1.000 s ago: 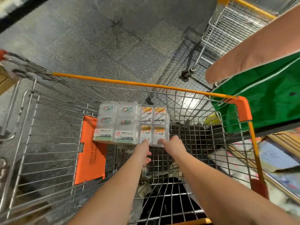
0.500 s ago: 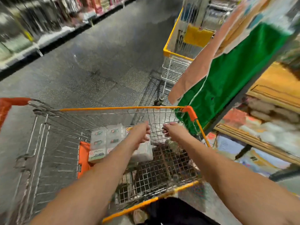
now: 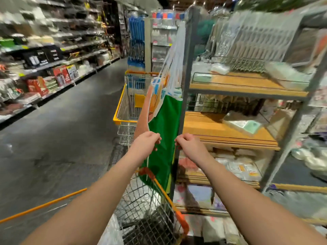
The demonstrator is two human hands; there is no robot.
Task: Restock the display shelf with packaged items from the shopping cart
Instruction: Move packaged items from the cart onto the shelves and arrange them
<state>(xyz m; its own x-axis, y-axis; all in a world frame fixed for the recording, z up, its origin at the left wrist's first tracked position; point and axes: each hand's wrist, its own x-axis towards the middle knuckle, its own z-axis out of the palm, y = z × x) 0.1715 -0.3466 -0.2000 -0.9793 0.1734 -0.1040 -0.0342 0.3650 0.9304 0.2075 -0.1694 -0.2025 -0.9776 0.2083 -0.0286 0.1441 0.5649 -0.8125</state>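
Both hands are raised side by side before the green fabric banner [image 3: 164,124] at the end corner of the wood-and-metal display shelf [image 3: 230,131]. The left hand [image 3: 147,141] and right hand [image 3: 188,143] have curled fingers, seemingly holding nothing; blur leaves that uncertain. The orange-rimmed wire shopping cart [image 3: 155,209] sits below, tight against the shelf's end post. Packaged items aren't discernible inside. Open aisle floor lies leftward.

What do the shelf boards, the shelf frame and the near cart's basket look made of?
Shelf boards: seemingly wood or wood laminate, tan with lengthwise streaks. Shelf frame: likely painted metal, matte grey posts. Cart basket: steel wire grid, with an orange rim, probably plastic-coated.
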